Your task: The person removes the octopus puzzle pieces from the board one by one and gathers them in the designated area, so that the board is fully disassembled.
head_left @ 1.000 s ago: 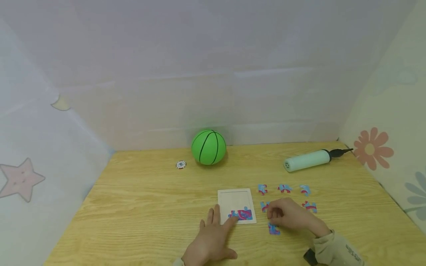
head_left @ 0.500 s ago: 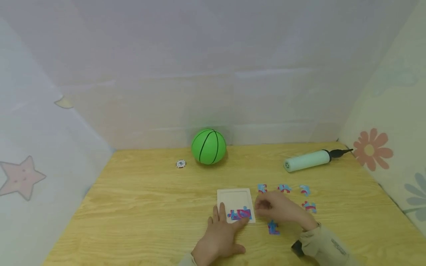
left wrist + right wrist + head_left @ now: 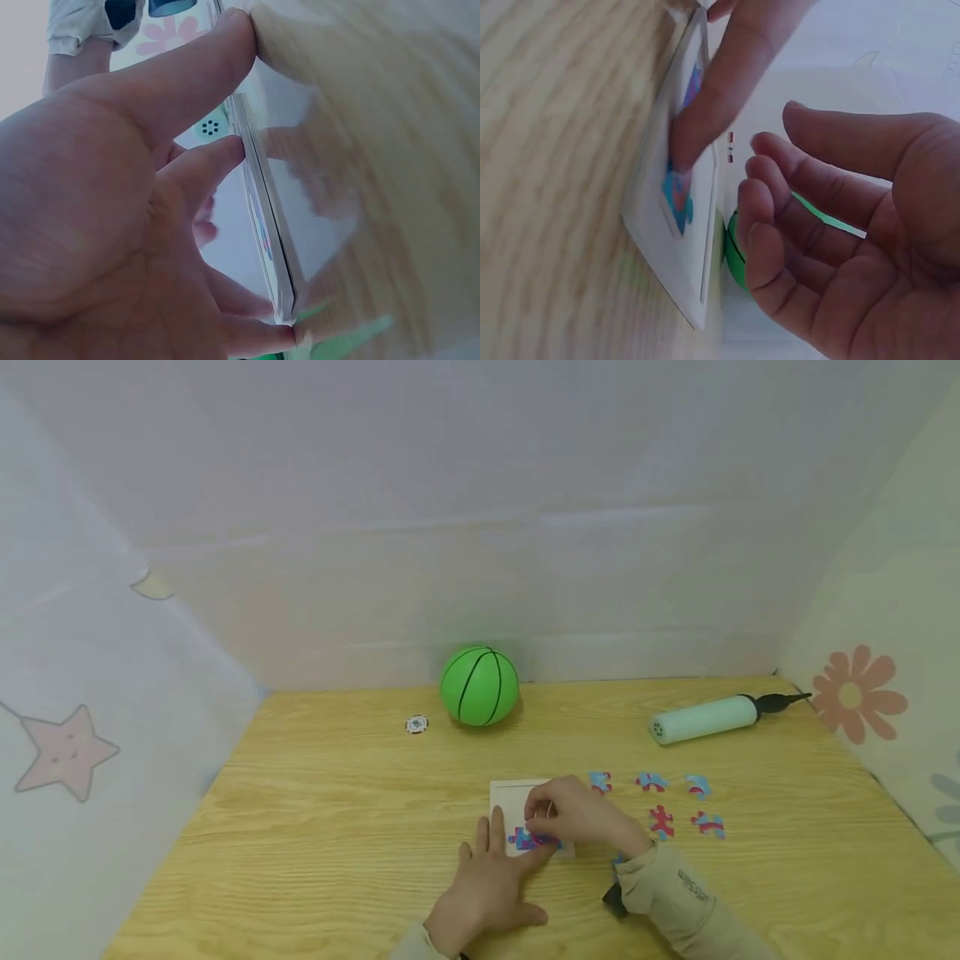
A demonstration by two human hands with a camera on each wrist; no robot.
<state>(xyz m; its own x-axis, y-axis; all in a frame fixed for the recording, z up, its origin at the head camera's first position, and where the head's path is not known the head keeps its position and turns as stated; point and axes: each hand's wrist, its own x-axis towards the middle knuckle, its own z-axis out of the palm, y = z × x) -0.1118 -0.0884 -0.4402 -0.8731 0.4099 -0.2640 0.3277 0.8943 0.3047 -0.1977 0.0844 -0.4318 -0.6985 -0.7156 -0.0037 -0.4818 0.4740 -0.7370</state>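
Observation:
A shallow pale puzzle tray [image 3: 497, 795] lies on the table with blue-purple jigsaw pieces [image 3: 522, 838] along its near side. My left hand [image 3: 482, 889] is spread at its lower left. One of its fingers presses a jigsaw piece [image 3: 679, 204] in the right wrist view, and in the left wrist view another fingertip meets the edge of the tray [image 3: 279, 259]. Over the tray's right side hovers my right hand [image 3: 581, 814], fingers loosely bent. In the right wrist view nothing shows between its thumb and fingertips. Part of the tray is hidden beneath the right hand.
Several loose jigsaw pieces [image 3: 662, 822] lie right of the tray, one mostly covered by the right sleeve [image 3: 675, 885]. Farther back are a green ball [image 3: 480, 686], a poker chip [image 3: 416, 724] and a pale green hand pump [image 3: 705, 720]. A wall stands behind the table.
My right hand has moved left from the loose pieces to above the tray, uncovering a red piece. My left hand stays at the tray, its finger slid slightly right along the pieces.

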